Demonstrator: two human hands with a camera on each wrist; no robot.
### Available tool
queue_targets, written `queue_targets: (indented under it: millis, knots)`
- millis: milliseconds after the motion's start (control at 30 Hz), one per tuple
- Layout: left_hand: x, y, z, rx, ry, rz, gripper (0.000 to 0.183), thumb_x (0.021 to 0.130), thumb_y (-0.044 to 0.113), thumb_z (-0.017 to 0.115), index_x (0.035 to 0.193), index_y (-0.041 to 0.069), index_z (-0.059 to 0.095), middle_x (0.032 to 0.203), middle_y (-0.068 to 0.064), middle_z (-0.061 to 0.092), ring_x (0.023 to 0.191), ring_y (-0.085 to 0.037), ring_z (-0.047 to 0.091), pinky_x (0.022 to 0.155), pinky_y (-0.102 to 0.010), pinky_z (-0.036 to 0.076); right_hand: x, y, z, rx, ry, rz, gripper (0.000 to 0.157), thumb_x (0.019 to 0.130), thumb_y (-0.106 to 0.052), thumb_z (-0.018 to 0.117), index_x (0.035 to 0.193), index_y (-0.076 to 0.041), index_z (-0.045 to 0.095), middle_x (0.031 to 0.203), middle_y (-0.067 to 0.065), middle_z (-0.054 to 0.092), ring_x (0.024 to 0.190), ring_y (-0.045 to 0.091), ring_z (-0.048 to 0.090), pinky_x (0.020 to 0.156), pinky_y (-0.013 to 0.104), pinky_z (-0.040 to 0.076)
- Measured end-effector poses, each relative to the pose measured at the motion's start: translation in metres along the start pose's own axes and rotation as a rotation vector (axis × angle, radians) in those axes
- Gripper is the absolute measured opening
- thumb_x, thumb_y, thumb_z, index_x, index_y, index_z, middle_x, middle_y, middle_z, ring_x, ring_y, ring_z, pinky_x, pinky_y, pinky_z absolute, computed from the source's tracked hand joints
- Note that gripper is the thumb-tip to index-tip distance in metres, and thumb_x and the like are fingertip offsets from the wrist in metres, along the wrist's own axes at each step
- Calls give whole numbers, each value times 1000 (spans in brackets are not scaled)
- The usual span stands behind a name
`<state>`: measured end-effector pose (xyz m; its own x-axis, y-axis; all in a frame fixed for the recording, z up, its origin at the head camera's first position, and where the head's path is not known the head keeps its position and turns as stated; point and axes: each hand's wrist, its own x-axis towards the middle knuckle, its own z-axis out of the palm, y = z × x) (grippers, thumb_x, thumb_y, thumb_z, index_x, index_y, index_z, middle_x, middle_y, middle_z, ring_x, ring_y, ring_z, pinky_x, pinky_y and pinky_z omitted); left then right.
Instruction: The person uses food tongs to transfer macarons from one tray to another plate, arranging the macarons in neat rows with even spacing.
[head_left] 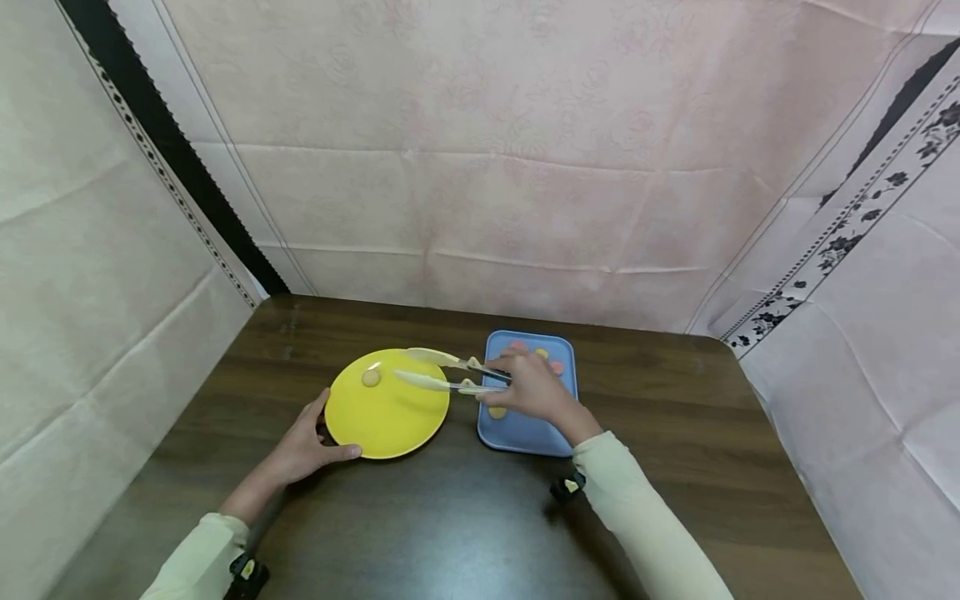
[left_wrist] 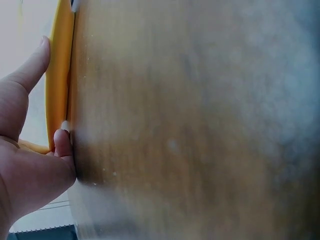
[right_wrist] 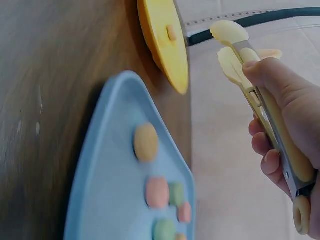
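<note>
My left hand (head_left: 307, 442) holds the yellow plate (head_left: 386, 417) at its left and front rim, thumb and fingers spread along the edge. On the plate's upper left lies a small round tan piece (head_left: 371, 378). My right hand (head_left: 532, 385) grips a pair of tongs (right_wrist: 272, 120) with cream tips and metal arms. Those tips stand apart over the right part of the plate, with nothing between them. Beneath the right hand is a blue tray (head_left: 525, 433) with several small round pieces, among them a tan one (right_wrist: 146, 142), a pink one (right_wrist: 157, 192) and a green one (right_wrist: 164, 229).
Plate and tray stand side by side on a dark brown wooden table (head_left: 420, 525). Pale cloth (head_left: 480, 208) hangs behind the table, and more cloth with a dark patterned border (head_left: 832, 242) hangs at the sides.
</note>
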<state>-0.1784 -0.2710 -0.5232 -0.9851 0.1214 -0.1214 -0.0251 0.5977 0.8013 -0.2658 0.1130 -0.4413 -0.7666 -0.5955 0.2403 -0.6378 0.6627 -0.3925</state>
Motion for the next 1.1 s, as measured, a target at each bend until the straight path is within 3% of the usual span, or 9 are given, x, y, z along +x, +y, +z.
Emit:
queue_targets:
  millis: [100,167,300,467,700,1100]
  knots:
    - [0,-1,-1,6,12,4,125,80,37,89,162,-1,3,157,-34,18,132,-46,42,97,-55,48,-12,6,-15,-18,24,-18,51,81,-37,86,119,-4,76,120,16,73,106,28,70,74,35,54]
    - [1,-2,-1,6,14,9,125,80,37,89,162,-1,4,157,-34,19,132,-46,42,97,-55,48,-21,11,-24,-35,45,-33,49,81,-36,86,117,-4,77,118,14,73,103,25,71,73,33,53]
    - [1,-2,1,2,12,17,125,80,36,89,162,-2,4,156,-35,19,131,-46,42,96,-55,48,-43,22,-41,-50,56,-11,47,81,-36,87,115,-5,78,95,3,70,74,13,58,62,28,50]
    - [1,-1,1,7,8,16,125,80,37,89,162,-3,2,156,-35,19,131,-46,42,96,-55,48,-71,36,-53,-48,49,76,54,80,-34,89,120,-2,75,102,6,71,79,14,61,66,30,53]
    - [-1,1,-3,5,7,5,126,81,36,89,162,-4,1,157,-35,18,131,-46,42,97,-54,48,-99,47,-53,-46,19,148,50,81,-34,88,118,-2,76,85,-3,61,68,9,50,56,24,45]
    - [2,-4,0,8,7,-3,127,80,38,89,161,-4,1,158,-35,17,133,-47,41,98,-55,47,-125,56,-39,-20,-18,197,46,81,-32,87,117,-4,77,87,3,64,67,7,50,53,23,43]
